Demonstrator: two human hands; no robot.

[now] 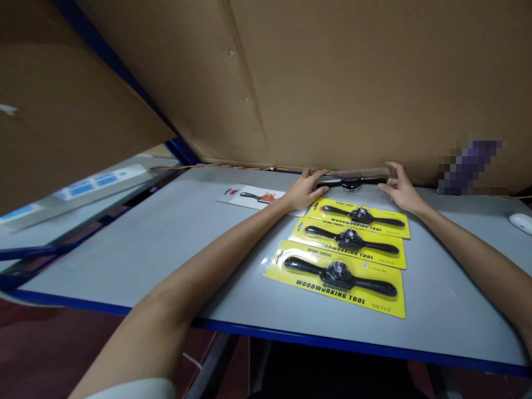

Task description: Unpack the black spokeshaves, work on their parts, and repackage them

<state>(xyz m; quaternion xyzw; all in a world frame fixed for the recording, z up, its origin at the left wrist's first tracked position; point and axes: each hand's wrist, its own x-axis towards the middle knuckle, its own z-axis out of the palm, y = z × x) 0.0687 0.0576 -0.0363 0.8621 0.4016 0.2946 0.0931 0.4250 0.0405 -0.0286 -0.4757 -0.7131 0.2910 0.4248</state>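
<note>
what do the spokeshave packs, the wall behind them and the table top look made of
Packs: yellow printed card under a clear plastic blister, judging by the glare; the tools inside look like black-painted metal. Wall: brown corrugated cardboard, matte, with seams. Table: smooth grey laminate, blue edge. The left hand and right hand hold a fourth pack by its ends.

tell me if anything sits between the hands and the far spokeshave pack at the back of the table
Nothing visible does. The left hand and right hand already touch the ends of the far pack by the cardboard wall. Three yellow packs lie nearer, under the forearms, not in between.
</note>
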